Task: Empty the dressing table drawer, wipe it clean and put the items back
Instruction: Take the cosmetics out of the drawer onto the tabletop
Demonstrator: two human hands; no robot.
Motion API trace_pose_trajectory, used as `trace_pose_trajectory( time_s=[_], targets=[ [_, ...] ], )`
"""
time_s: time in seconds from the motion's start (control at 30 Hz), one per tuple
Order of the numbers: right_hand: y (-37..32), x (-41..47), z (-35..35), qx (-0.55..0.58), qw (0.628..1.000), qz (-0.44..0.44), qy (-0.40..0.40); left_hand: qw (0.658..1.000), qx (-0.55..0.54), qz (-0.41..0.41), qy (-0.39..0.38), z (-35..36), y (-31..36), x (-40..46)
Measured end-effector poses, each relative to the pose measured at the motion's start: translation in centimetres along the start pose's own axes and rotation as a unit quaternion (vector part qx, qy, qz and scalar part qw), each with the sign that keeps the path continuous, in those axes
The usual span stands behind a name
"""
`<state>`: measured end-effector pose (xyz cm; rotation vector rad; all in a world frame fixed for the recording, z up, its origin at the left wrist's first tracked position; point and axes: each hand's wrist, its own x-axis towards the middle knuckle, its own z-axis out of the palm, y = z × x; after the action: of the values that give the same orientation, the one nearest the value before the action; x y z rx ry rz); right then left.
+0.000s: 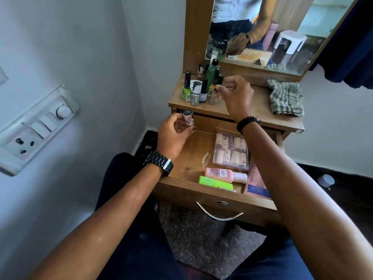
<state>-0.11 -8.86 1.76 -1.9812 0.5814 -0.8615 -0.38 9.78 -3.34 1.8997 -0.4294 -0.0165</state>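
Drawer point(181, 158), pulled open, lower centre of frame: partly emptied. Still inside, toward its right half: clear nail-tip pack point(231, 150), pink bottle point(226, 175) lying flat, green tube point(215, 182) beside it at the front wall, orange-and-blue packet point(257, 184) against the right side. Left hand point(173, 136), centre-left, above the drawer's back left corner: fingers curled round a small silver-capped bottle point(188, 118), held upright. Right hand point(236, 93), upper centre, over the tabletop point(254, 106): fingertips pinching a small clear bottle point(214, 98) at the right edge of the bottle cluster point(196, 87). Cluster: nail polishes and taller bottles, packed close, upper centre, just under the mirror point(262, 27). Striped cloth point(286, 98), bunched, upper right of the tabletop, well apart from the bottles. Hazards, as judged: the cluster stands crowded near the tabletop's left and front edges, so setting one more bottle in could knock its neighbours over or off; the right forearm crosses above the open drawer, and a careless withdrawal might clip the nearest bottles; glass falling to the floor would likely break or spill.
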Motion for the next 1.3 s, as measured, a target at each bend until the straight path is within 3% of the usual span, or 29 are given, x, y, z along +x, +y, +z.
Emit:
trace_pose_trajectory(
  time_s=[0.33,0.63,1.3],
  targets=[
    [4.8,-5.1,-2.1,0.026,0.999,-0.019,0.008,0.991,0.061,0.115,0.041,2.5,4.7,3.2],
    [5.6,-5.6,-2.3,-0.043,0.996,-0.083,-0.007,0.99,0.083,0.099,0.054,5.2,4.5,5.5],
    [5.3,-5.9,-2.1,-0.052,0.994,-0.096,-0.016,0.981,0.108,0.145,0.07,5.6,3.4,5.5]
  ],
)
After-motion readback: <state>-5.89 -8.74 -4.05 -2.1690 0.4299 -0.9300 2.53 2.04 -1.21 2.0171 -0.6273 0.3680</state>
